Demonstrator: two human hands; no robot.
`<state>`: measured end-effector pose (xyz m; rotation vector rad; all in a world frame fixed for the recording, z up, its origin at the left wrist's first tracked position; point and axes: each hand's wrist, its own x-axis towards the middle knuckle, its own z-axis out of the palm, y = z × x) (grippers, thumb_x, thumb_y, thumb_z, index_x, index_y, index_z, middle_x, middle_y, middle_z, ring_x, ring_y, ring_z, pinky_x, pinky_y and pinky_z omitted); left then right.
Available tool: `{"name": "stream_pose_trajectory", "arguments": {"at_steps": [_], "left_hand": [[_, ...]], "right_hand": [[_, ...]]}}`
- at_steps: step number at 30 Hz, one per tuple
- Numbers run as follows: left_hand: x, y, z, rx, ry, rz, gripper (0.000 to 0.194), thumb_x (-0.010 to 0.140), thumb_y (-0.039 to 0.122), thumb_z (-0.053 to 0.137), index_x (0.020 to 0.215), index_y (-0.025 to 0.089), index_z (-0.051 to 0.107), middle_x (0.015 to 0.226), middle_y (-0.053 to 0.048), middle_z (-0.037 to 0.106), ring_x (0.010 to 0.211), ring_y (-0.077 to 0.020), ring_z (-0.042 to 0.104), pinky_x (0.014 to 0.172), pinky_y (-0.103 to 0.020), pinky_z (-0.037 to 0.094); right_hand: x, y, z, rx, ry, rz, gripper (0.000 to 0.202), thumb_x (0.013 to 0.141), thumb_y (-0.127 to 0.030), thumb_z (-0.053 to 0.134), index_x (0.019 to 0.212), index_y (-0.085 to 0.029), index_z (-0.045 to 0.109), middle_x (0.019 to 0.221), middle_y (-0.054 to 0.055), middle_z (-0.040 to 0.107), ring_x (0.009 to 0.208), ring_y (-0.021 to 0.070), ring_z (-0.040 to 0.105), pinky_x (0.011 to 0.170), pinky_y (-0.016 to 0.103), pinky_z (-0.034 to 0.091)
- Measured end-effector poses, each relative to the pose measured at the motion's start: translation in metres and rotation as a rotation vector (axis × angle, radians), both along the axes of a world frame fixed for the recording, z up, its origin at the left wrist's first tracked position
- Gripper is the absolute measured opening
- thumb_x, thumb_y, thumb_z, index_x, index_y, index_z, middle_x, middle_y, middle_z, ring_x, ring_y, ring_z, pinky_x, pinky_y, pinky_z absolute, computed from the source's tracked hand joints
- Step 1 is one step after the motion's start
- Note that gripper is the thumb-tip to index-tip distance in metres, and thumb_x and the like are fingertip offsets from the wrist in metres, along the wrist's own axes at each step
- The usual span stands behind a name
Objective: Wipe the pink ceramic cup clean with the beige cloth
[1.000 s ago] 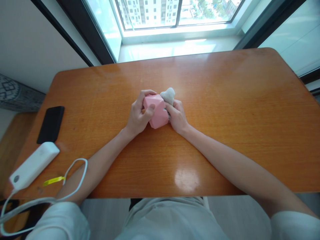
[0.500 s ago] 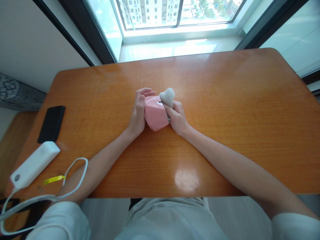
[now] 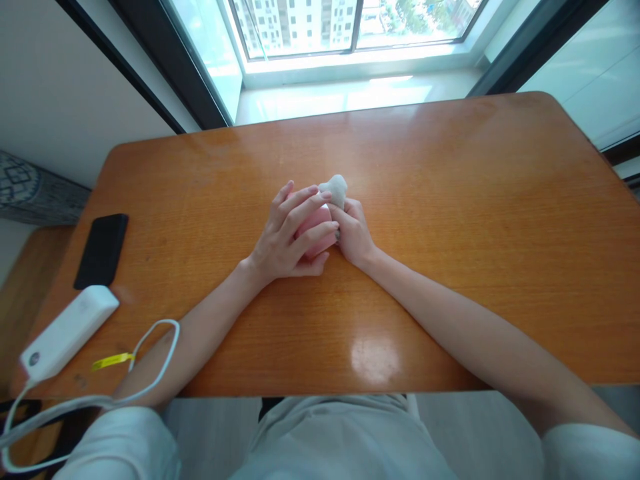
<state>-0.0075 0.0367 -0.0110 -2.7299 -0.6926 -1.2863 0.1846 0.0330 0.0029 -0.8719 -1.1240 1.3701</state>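
A glossy pink faceted object [image 3: 317, 230] is between my hands above the middle of the wooden table [image 3: 480, 220]; its exact kind is hidden. My left hand [image 3: 297, 233] wraps over it from the left, fingers spread across its top and near side, covering much of it. A light grey piece of cloth [image 3: 335, 190] is bunched in my right hand [image 3: 355, 233], its rounded end sticking out past the thumb. My right thumb and the cloth press against the pink object's right side.
At the table's left lie a black phone [image 3: 101, 251] and a white power strip [image 3: 70, 332]. A white cable [image 3: 167, 363] with a yellow tag [image 3: 113, 361] loops over my left forearm. A window [image 3: 355, 30] is beyond the far edge.
My left hand has turned from the pink object's left side to lie over its top and front, its fingers now reaching near the right hand. My right hand keeps hold of the cloth.
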Motion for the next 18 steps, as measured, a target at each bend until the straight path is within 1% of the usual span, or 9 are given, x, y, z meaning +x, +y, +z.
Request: {"name": "stream_pose_trajectory", "arguments": {"at_steps": [1,3,6,7,9,11,13,15,18], "left_hand": [[0.0,0.0,0.001,0.004,-0.001,0.021,0.049,0.106,0.068,0.068,0.148,0.044,0.061,0.172,-0.005,0.06,0.163,-0.0368,0.057,0.138,-0.071,0.04],[0.001,0.001,0.003,0.057,-0.031,0.037,0.051,0.108,0.063,0.065,0.153,0.04,0.058,0.172,-0.01,0.057,0.162,-0.0358,0.056,0.134,-0.067,0.048],[0.002,0.003,0.007,0.101,-0.103,0.006,0.058,0.108,0.058,0.063,0.159,0.031,0.055,0.171,-0.015,0.054,0.161,-0.0339,0.055,0.132,-0.058,0.053],[0.002,0.003,0.008,0.076,-0.117,-0.005,0.06,0.109,0.058,0.063,0.16,0.03,0.055,0.171,-0.016,0.053,0.16,-0.0339,0.056,0.132,-0.056,0.053],[0.003,0.003,0.009,-0.014,-0.129,-0.009,0.061,0.109,0.062,0.062,0.161,0.032,0.054,0.169,-0.015,0.054,0.155,-0.0341,0.059,0.129,-0.055,0.055],[0.003,0.002,0.009,-0.096,-0.137,-0.006,0.061,0.11,0.064,0.062,0.162,0.033,0.052,0.166,-0.014,0.056,0.15,-0.0339,0.062,0.125,-0.055,0.057],[0.003,0.0,0.01,-0.152,-0.152,0.002,0.06,0.111,0.064,0.061,0.161,0.032,0.052,0.162,-0.015,0.059,0.147,-0.0332,0.063,0.123,-0.054,0.058],[0.004,-0.001,0.013,-0.205,-0.179,0.02,0.056,0.112,0.064,0.058,0.156,0.029,0.055,0.156,-0.015,0.063,0.143,-0.0322,0.066,0.121,-0.052,0.058],[0.008,-0.002,0.019,-0.291,-0.247,0.068,0.053,0.113,0.069,0.053,0.144,0.027,0.06,0.142,-0.013,0.07,0.133,-0.0303,0.07,0.116,-0.049,0.06]], "right_hand": [[0.0,0.0,0.0,-0.003,-0.003,-0.004,0.035,0.092,-0.051,0.079,0.076,-0.022,0.069,0.071,-0.004,0.057,0.071,0.0132,0.047,0.069,0.029,0.041],[-0.001,0.001,0.001,0.0,-0.007,-0.013,0.033,0.092,-0.052,0.08,0.08,-0.021,0.073,0.076,-0.003,0.062,0.074,0.014,0.052,0.072,0.03,0.044],[-0.001,0.001,0.001,0.01,-0.02,-0.021,0.032,0.09,-0.051,0.08,0.082,-0.021,0.075,0.078,-0.002,0.065,0.076,0.0148,0.054,0.073,0.03,0.045],[-0.001,0.001,0.002,0.01,-0.026,-0.021,0.032,0.089,-0.051,0.08,0.08,-0.021,0.075,0.077,-0.002,0.064,0.074,0.0146,0.053,0.071,0.03,0.044],[0.0,0.001,0.003,0.011,-0.039,-0.012,0.035,0.088,-0.053,0.08,0.078,-0.02,0.073,0.074,-0.002,0.062,0.072,0.0142,0.05,0.067,0.029,0.041],[0.0,0.0,0.005,0.013,-0.045,0.004,0.039,0.088,-0.056,0.08,0.076,-0.021,0.07,0.072,-0.002,0.06,0.07,0.0137,0.047,0.066,0.029,0.041],[0.001,0.0,0.007,0.004,-0.045,0.015,0.044,0.088,-0.06,0.081,0.073,-0.021,0.066,0.07,-0.003,0.057,0.068,0.0131,0.045,0.065,0.029,0.04],[0.0,-0.001,0.008,-0.004,-0.038,0.016,0.047,0.087,-0.062,0.083,0.071,-0.021,0.064,0.069,-0.003,0.056,0.067,0.0124,0.044,0.064,0.029,0.039],[0.0,-0.002,0.009,0.0,-0.03,0.014,0.049,0.088,-0.063,0.084,0.071,-0.021,0.063,0.068,-0.004,0.054,0.065,0.0114,0.042,0.061,0.029,0.037]]}}
